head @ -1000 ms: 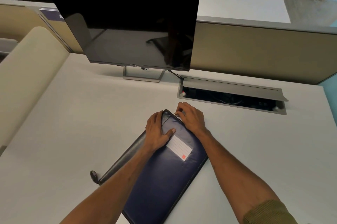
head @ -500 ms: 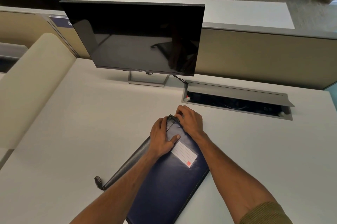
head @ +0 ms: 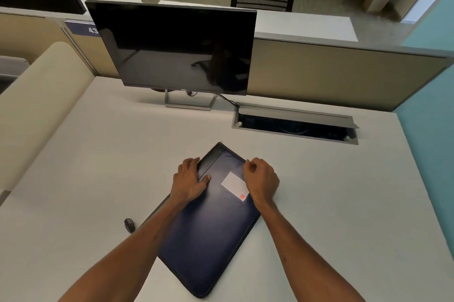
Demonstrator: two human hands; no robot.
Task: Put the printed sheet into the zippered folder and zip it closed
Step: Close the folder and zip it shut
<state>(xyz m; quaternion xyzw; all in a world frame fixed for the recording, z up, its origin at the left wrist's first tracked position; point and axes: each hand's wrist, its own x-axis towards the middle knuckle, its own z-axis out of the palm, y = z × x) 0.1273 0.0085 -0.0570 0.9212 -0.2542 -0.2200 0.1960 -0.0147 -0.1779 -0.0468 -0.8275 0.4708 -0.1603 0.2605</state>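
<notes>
**Desk surface and items resting on it**

White desk (head: 98, 154), matte top. Dark blue zippered folder (head: 211, 235) lies flat near the front, set diagonally. Small black object (head: 129, 224) sits just beside the folder's left edge; identity unclear. Monitor stand (head: 189, 101) rests at the back. To the stand's right, a cable tray (head: 294, 127) is recessed into the top, lid raised.

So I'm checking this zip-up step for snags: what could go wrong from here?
1. The right hand pinches at the folder edge; if the pull slips from its fingers, the zip may stay part open.
2. The left hand only presses flat, so the folder could slide on the smooth desk.
3. The sheet is not visible; a corner might catch in the zip.
</notes>
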